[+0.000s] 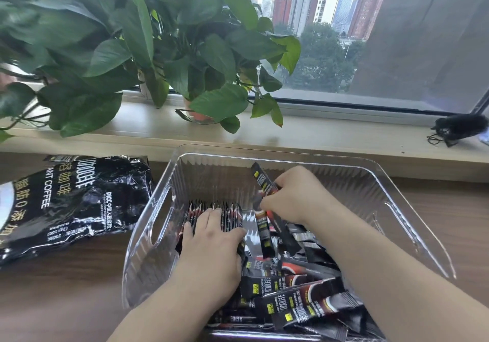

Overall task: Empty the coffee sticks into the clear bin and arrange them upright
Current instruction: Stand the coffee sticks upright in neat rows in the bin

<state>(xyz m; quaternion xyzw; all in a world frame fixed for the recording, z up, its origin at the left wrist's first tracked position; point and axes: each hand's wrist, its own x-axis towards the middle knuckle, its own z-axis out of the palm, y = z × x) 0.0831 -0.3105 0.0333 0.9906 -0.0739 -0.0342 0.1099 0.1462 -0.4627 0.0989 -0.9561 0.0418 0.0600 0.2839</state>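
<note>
Loose coffee sticks (304, 304) lie heaped in the near half of the clear bin (391, 182), which stands on a wooden table (66, 302) below a windowsill (317, 135). A person's left hand (211, 241) presses flat, fingers straight and together, on an upright row of sticks (230, 214) in the bin's far-left part. The right hand (299, 196) has its fingers clamped on a small bunch of sticks (260, 176), tilted above the pile. A crumpled black coffee bag (74, 198) lies left of the bin, and a leafy plant (158, 50) sits on the sill.
</note>
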